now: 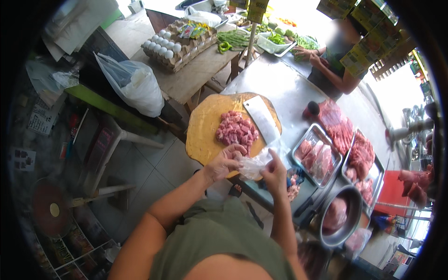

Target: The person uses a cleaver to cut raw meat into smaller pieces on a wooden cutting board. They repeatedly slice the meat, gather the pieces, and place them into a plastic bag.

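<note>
Between my two hands is a clear plastic bag (252,167), held over the near edge of a round wooden chopping board (200,126). My left hand (225,162) pinches the bag's left side, and my right hand (274,172) grips its right side. Just beyond the bag, a heap of chopped raw meat (237,130) lies on the board. A cleaver (261,119) with a broad steel blade rests on the board's right side; its handle is hidden, seemingly behind the plastic.
Right of the board are trays of raw meat (318,161) and a pan (355,207) with meat. An egg tray (175,58) stands on the far-left table. A white plastic bag (135,86) hangs at left. Across the metal table, a person (333,60) stands near green vegetables (305,43).
</note>
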{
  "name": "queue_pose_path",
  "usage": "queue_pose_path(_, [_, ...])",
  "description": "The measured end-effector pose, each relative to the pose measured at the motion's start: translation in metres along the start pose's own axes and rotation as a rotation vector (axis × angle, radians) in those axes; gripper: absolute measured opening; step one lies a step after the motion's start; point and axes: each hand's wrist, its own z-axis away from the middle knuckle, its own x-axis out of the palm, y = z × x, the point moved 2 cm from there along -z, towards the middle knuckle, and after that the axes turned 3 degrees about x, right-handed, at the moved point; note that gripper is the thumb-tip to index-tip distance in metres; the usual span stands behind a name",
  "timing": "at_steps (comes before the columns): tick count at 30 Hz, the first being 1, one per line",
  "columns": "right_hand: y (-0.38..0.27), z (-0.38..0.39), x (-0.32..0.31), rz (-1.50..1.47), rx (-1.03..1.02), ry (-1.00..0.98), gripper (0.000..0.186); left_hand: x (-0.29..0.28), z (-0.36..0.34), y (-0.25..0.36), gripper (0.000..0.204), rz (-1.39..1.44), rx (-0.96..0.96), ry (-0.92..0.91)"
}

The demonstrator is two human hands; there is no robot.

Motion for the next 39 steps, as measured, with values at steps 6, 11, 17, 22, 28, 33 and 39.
queue_pose_path(6, [0.015,0.011,0.047,0.275,0.063,-0.087,0.037,-0.044,0.045,0.016,0.024,-1.663,0.208,0.129])
queue_pose_path(11, [0.02,-0.023,0.097,0.637,-0.243,-0.015,0.096,-0.103,0.096,0.044,0.043,-1.185,0.098,0.396])
queue_pose_path(17, [0.026,-0.119,0.131,0.894,-0.224,-0.165,0.122,-0.165,0.163,0.086,0.057,-0.737,0.05,0.668])
queue_pose_path(22, [0.021,-0.166,0.148,1.035,-0.275,-0.159,0.089,-0.185,0.19,0.107,0.065,-0.547,0.138,0.826])
queue_pose_path(28, [0.034,-0.147,0.146,0.794,-0.286,-0.005,0.042,-0.18,0.172,0.122,0.069,-0.594,0.255,0.841])
queue_pose_path(33, [0.048,-0.151,0.14,0.652,-0.278,0.161,0.027,-0.154,0.11,0.134,0.071,-0.632,0.361,0.776])
queue_pose_path(39, [0.052,-0.175,0.095,-0.573,0.27,-0.083,0.042,-0.146,0.02,0.133,0.068,-0.719,0.301,0.609])
